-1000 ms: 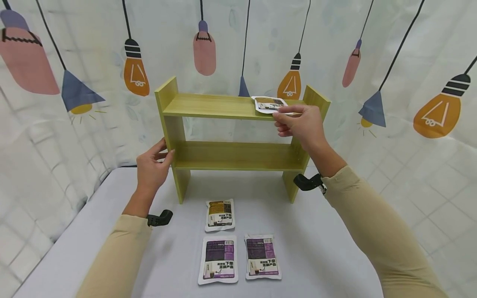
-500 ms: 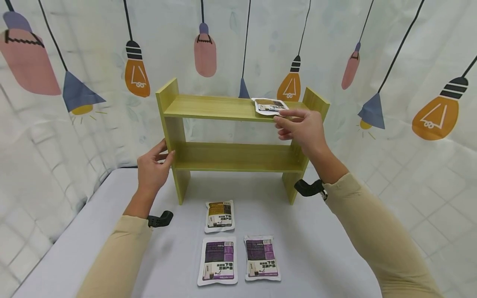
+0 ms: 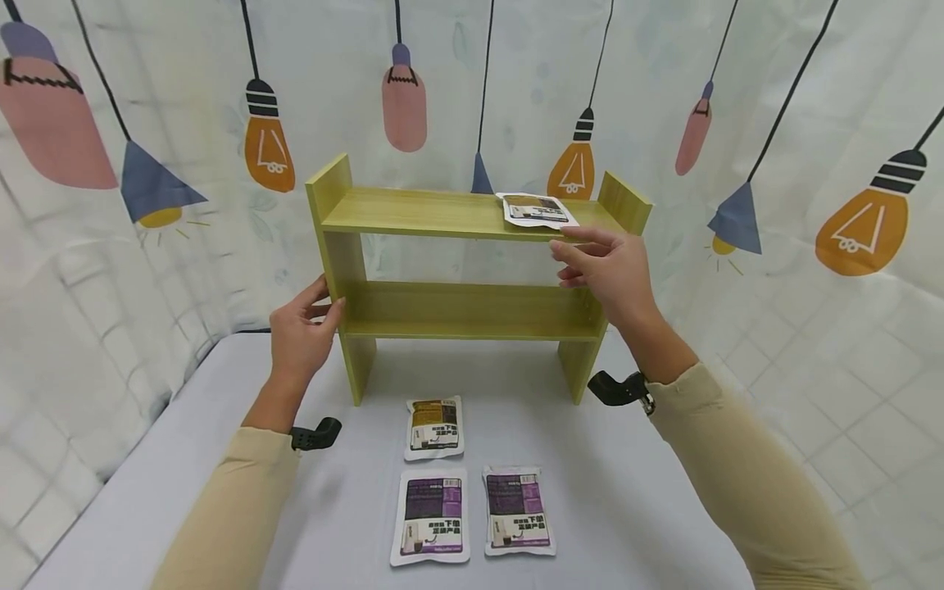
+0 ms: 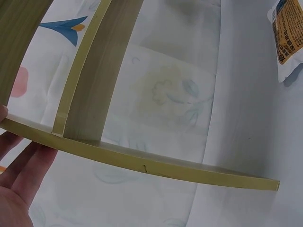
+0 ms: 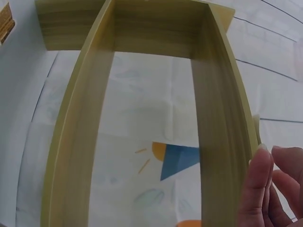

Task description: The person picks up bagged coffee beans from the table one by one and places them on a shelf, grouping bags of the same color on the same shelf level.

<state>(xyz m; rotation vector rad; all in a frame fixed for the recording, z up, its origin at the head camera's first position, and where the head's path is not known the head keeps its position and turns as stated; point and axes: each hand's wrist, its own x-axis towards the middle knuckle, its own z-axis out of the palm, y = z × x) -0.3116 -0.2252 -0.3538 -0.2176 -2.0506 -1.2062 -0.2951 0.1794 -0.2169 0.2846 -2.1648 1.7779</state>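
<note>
A two-tier wooden shelf (image 3: pixel 472 310) stands on the table. My left hand (image 3: pixel 301 332) grips its left side panel; in the left wrist view the thumb (image 4: pixel 2 112) is on one side of the panel and the fingers (image 4: pixel 33 172) are on the other. On the top board, right of the middle, lies a white-edged pouch (image 3: pixel 537 211) with a brown and white label. Just in front of and below its near corner is my right hand (image 3: pixel 608 266), fingers loosely bent and holding nothing. In the right wrist view its fingertips (image 5: pixel 260 156) are beside the top board's edge.
On the white table (image 3: pixel 627 492) in front of the shelf lie a brown-labelled pouch (image 3: pixel 434 428) and two purple-labelled pouches, one left (image 3: pixel 431 518) and one right (image 3: pixel 519 510). A curtain (image 3: pixel 332 74) printed with lamps hangs behind.
My right hand has let go of the pouch on the top board and moved slightly down and right. The pouch stays flat there. My left hand keeps its hold on the shelf.
</note>
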